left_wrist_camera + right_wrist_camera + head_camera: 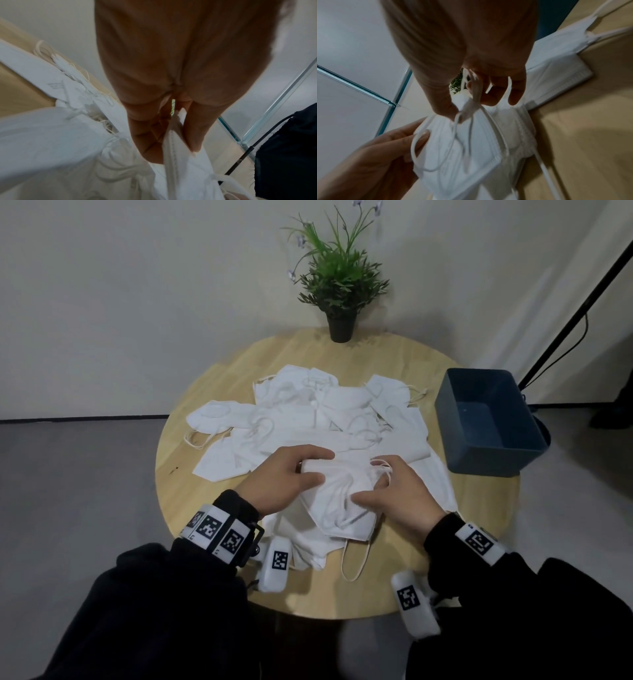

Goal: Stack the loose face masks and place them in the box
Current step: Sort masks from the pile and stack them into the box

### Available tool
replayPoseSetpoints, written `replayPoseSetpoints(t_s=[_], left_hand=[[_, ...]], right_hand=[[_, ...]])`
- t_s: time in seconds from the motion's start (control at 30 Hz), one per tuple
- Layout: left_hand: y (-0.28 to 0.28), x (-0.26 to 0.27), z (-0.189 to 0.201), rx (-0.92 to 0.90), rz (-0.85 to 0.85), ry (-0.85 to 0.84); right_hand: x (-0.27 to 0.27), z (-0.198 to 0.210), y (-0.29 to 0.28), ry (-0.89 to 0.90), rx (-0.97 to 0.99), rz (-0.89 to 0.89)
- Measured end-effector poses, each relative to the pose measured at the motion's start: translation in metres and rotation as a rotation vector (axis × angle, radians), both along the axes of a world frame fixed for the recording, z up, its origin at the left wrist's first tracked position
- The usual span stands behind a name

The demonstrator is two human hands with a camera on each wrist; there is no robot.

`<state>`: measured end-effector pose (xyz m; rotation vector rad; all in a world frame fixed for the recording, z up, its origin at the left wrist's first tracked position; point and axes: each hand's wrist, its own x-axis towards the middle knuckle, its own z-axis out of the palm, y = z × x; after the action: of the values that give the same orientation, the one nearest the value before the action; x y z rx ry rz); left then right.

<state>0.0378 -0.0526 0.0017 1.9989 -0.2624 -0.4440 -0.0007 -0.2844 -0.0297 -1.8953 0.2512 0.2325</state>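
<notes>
A small stack of white folded face masks [339, 498] lies near the front middle of the round table. My left hand [318, 467] pinches its left end between thumb and fingers; the left wrist view shows the mask edge [173, 142] clamped there. My right hand [370, 491] holds the right end, its thumb lying on top. In the right wrist view the right hand [481, 106] has its fingers curled round the ear loops [476, 93]. Several loose masks [308, 412] are spread behind the hands. The blue box [479, 419] stands empty at the right.
A potted plant [339, 285] stands at the table's far edge. The wooden table [212, 508] shows bare wood at the left and front. More masks [431, 474] lie between my right hand and the box. A black stand pole [582, 302] leans at the right wall.
</notes>
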Motion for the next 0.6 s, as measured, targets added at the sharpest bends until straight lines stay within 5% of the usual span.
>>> replayPoseSetpoints(t_s=[0.13,0.3,0.5,0.6], left_hand=[[-0.001,-0.003,-0.003,0.114,-0.078,0.021],[-0.001,-0.007,-0.007,0.211,-0.1,0.023],[-0.004,-0.008,-0.005,0.141,-0.127,0.014],[0.005,-0.005,-0.003,0.22,-0.166,0.021]], right_hand=[[0.004,-0.003,-0.009,0.018,0.033,-0.105],[0.003,0.014,-0.01,0.195,0.548,-0.162],[-0.009,0.0,-0.005,0.114,-0.099,0.194],[-0.003,0.002,-0.014,0.112,0.05,0.03]])
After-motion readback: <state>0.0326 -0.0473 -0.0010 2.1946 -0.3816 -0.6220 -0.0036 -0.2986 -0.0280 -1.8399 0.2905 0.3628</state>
